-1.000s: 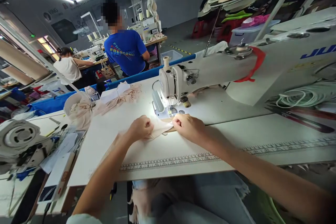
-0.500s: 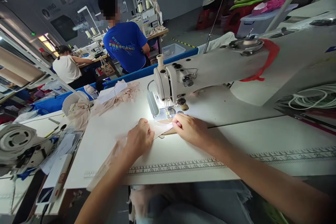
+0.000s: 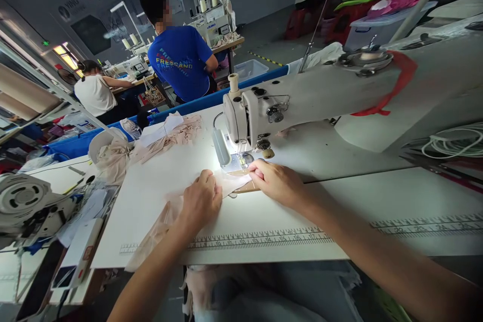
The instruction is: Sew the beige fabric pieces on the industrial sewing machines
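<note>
A thin, pale fabric piece (image 3: 231, 182) stretches between my two hands, just in front of the needle area of a white sewing machine (image 3: 241, 113). My left hand (image 3: 203, 196) is closed on the fabric's left part, and a sheer beige length of it trails down beside my wrist. Pinched fingers of my right hand (image 3: 269, 178) hold the fabric's right end, close to the presser foot (image 3: 242, 159). Under the fabric shows a brown strip (image 3: 245, 187) on the machine bed. A small lamp (image 3: 221, 147) lights this spot.
A printed ruler (image 3: 264, 239) runs along the front of the white table (image 3: 151, 196). Beige fabric strips (image 3: 177, 136) lie at the back left, beside a bundled cloth (image 3: 113, 161). Another machine (image 3: 26, 201) stands at left. Two people sit further back; one wears a blue shirt (image 3: 181, 63).
The view has shifted slightly, so the machine appears a little further right. Both hands keep their hold on the fabric, with almost no visible movement.
</note>
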`<action>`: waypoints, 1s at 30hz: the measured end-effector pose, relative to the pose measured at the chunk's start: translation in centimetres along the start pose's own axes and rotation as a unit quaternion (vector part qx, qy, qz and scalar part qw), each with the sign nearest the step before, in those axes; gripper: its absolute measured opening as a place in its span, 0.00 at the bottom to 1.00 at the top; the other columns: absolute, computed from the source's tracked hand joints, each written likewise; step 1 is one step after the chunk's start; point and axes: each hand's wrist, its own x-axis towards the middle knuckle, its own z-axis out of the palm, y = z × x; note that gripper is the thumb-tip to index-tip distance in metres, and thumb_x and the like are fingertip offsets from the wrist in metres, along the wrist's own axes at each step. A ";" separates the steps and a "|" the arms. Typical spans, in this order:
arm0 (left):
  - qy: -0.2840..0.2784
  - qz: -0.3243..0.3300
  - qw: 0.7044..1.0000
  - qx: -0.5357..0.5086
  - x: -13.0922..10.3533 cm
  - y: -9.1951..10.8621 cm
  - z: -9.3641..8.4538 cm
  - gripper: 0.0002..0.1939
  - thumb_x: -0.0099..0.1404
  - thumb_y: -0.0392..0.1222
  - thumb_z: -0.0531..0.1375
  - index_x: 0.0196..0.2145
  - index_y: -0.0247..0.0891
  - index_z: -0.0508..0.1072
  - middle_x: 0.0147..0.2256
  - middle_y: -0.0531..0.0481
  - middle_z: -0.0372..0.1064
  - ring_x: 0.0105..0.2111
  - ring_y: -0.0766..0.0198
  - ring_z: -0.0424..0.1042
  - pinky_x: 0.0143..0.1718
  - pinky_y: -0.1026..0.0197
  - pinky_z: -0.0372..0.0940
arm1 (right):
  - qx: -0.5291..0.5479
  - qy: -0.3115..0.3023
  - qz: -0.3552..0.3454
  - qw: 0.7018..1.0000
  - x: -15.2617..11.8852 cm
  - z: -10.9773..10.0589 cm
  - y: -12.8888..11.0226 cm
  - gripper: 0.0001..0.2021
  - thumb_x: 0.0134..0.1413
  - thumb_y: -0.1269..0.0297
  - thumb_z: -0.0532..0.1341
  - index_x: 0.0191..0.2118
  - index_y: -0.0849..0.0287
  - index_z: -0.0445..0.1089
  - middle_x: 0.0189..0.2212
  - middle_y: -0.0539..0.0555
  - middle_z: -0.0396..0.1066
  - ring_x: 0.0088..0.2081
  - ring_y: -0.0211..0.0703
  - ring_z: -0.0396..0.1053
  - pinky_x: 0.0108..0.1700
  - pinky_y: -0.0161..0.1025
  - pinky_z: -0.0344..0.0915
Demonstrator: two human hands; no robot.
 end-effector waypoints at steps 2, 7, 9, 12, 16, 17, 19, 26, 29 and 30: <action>0.002 -0.003 1.000 0.008 -0.1 0.0 -0.1 0.07 0.72 0.39 0.51 0.39 0.38 0.68 0.48 0.48 0.68 0.40 0.60 0.73 0.28 0.61 0.61 | 0.033 0.013 -0.036 0.999 -0.2 -0.2 0.6 0.08 0.60 0.70 0.52 0.36 0.57 0.69 0.27 0.50 0.70 0.25 0.39 0.64 0.29 0.34 0.55; 0.008 -0.003 0.999 0.035 -0.4 0.2 -0.6 0.06 0.71 0.40 0.52 0.38 0.38 0.67 0.47 0.47 0.68 0.40 0.59 0.74 0.28 0.61 0.63 | 0.041 0.050 -0.168 0.984 -1.1 -0.4 1.2 0.13 0.63 0.71 0.50 0.40 0.57 0.72 0.32 0.53 0.68 0.31 0.41 0.66 0.34 0.36 0.59; 0.023 0.004 0.999 0.043 -0.5 0.1 -0.7 0.05 0.71 0.40 0.54 0.38 0.38 0.67 0.49 0.45 0.68 0.41 0.58 0.74 0.29 0.61 0.65 | 0.007 0.035 -0.199 0.979 -1.4 -0.4 1.0 0.14 0.63 0.72 0.49 0.39 0.57 0.73 0.31 0.53 0.66 0.30 0.41 0.65 0.33 0.36 0.59; 0.076 0.023 0.996 0.041 -0.8 -0.6 -0.6 0.05 0.69 0.40 0.55 0.41 0.38 0.67 0.49 0.44 0.69 0.42 0.55 0.73 0.30 0.60 0.68 | -0.042 0.019 -0.222 0.974 -1.4 -0.5 0.7 0.16 0.63 0.75 0.48 0.37 0.59 0.73 0.30 0.53 0.64 0.28 0.40 0.62 0.31 0.36 0.58; 0.179 0.061 0.981 -0.052 -3.4 -2.3 -1.5 0.08 0.69 0.41 0.56 0.45 0.37 0.67 0.50 0.42 0.70 0.48 0.52 0.72 0.37 0.56 0.71 | -0.068 0.019 -0.234 0.970 -1.4 -0.4 0.7 0.16 0.63 0.72 0.48 0.36 0.59 0.73 0.30 0.54 0.63 0.28 0.40 0.61 0.29 0.37 0.56; 0.190 0.073 0.974 -0.103 -4.8 -2.7 -1.9 0.09 0.70 0.41 0.55 0.46 0.38 0.68 0.51 0.41 0.70 0.49 0.53 0.71 0.39 0.56 0.71 | -0.071 0.021 -0.235 0.969 -1.4 -0.3 0.8 0.16 0.64 0.70 0.48 0.36 0.59 0.73 0.31 0.54 0.63 0.28 0.41 0.62 0.29 0.37 0.56; 0.169 0.090 0.954 -0.229 -8.1 -3.5 -2.7 0.08 0.71 0.39 0.55 0.46 0.38 0.69 0.50 0.41 0.70 0.49 0.56 0.72 0.42 0.58 0.71 | -0.077 0.030 -0.238 0.968 -1.5 0.0 1.0 0.17 0.66 0.67 0.47 0.38 0.58 0.73 0.32 0.55 0.65 0.29 0.42 0.64 0.29 0.39 0.57; 0.064 -0.060 0.918 -0.387 -19.3 -6.3 -1.3 0.09 0.72 0.41 0.55 0.43 0.39 0.73 0.38 0.47 0.75 0.36 0.63 0.75 0.37 0.64 0.70 | -0.111 0.069 -0.263 0.956 -1.2 0.9 1.5 0.16 0.64 0.64 0.48 0.37 0.56 0.73 0.33 0.54 0.68 0.28 0.41 0.64 0.27 0.39 0.57; 0.157 -0.149 0.932 -0.290 -19.8 -7.3 0.6 0.10 0.73 0.41 0.52 0.46 0.40 0.71 0.39 0.46 0.74 0.36 0.63 0.74 0.36 0.62 0.70 | -0.110 0.081 -0.261 0.956 -1.2 1.0 1.5 0.15 0.64 0.63 0.48 0.37 0.55 0.72 0.33 0.53 0.68 0.28 0.41 0.64 0.26 0.38 0.57; 0.175 -0.143 0.941 -0.250 -19.2 -7.4 1.1 0.10 0.73 0.40 0.52 0.47 0.40 0.70 0.40 0.45 0.73 0.39 0.61 0.73 0.39 0.60 0.70 | -0.110 0.080 -0.259 0.956 -1.2 1.0 1.5 0.16 0.64 0.62 0.48 0.36 0.56 0.73 0.32 0.53 0.68 0.28 0.41 0.64 0.26 0.38 0.57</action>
